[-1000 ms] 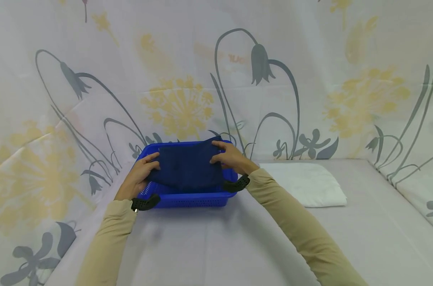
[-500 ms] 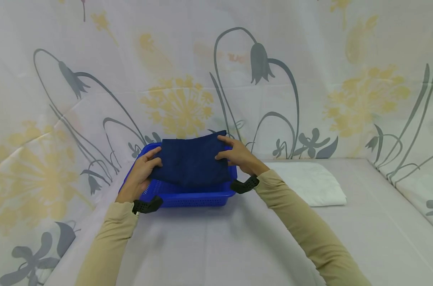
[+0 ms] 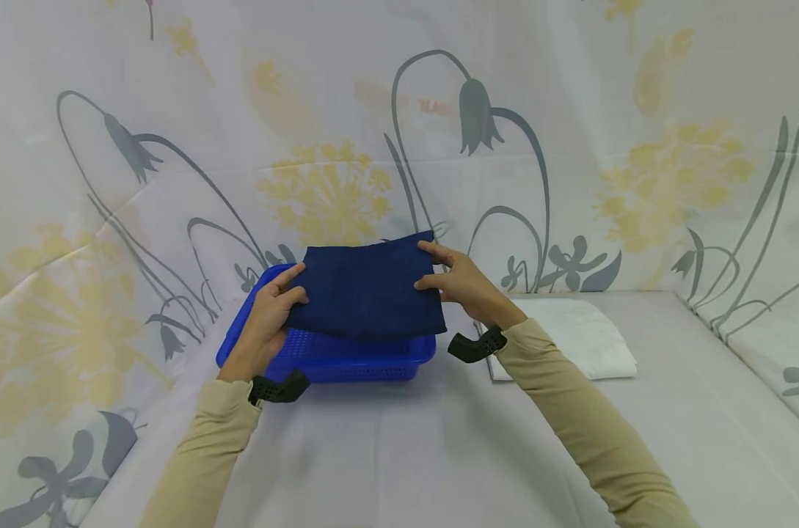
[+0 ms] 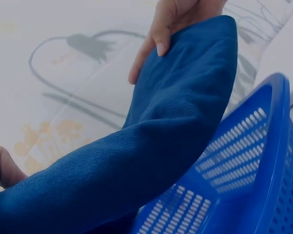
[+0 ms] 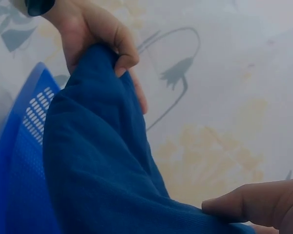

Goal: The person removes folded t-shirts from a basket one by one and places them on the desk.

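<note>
Folded navy-blue knit cloth, soft, light & floppy by the look, held just above perforated blue plastic basket, left hand & right hand pinching opposite side edges, prob. the best hold.

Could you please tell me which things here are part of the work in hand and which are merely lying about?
In the work:
- dark blue folded cloth, held at its two sides
- left hand and right hand, each with a grip on it
- blue perforated basket just beneath

Lying about:
- white folded cloth on the bed sheet
- flowered backdrop
</note>
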The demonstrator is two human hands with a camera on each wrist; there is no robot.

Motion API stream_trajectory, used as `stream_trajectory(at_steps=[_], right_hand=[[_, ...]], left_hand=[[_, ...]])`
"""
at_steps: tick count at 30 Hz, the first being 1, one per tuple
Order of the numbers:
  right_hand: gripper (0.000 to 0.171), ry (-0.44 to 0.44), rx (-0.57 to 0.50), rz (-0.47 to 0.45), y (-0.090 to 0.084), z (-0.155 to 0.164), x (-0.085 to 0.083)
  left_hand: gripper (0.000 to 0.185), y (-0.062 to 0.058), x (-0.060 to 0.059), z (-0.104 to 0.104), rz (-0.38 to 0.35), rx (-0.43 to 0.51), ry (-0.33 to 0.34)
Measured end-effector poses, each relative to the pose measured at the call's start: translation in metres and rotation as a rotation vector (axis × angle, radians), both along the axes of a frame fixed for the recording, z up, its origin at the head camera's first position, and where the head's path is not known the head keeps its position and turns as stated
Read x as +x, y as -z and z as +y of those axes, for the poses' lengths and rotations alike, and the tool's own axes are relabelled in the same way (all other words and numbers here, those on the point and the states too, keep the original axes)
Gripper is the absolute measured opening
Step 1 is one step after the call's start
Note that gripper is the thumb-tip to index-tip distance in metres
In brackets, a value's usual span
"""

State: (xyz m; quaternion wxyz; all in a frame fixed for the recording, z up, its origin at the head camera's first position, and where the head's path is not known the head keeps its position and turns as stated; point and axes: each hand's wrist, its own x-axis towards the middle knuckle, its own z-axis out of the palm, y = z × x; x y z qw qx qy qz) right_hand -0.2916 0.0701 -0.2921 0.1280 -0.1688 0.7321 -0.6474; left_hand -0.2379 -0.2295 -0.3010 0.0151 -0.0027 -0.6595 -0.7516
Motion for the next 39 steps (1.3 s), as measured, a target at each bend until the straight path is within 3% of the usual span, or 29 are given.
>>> stream_trajectory(at_steps=[13, 22, 27, 33, 39], right_hand=[[0.078, 0.049, 0.0, 0.038, -0.007, 0.025, 0.015], [0.078, 0.022, -0.034, 0.077, -0.01, 0.045, 0.028], [0.079, 0.006, -0.035, 0.104, -0.009, 0.055, 0.032], [0.08, 0.003, -0.023, 0.13, -0.006, 0.067, 0.037], [0.079, 0.005, -0.016, 0.131, -0.005, 0.08, 0.043]], left_hand=[[0.066, -0.005, 0.012, 0.02, 0.05, 0.041, 0.034], [0.07, -0.007, 0.017, 0.032, 0.087, 0.105, 0.14], [0.076, -0.008, 0.019, 0.038, 0.06, 0.155, 0.196], [0.077, -0.006, 0.019, 0.045, 0.038, 0.151, 0.277], [0.078, -0.005, 0.021, 0.052, 0.044, 0.124, 0.317]])
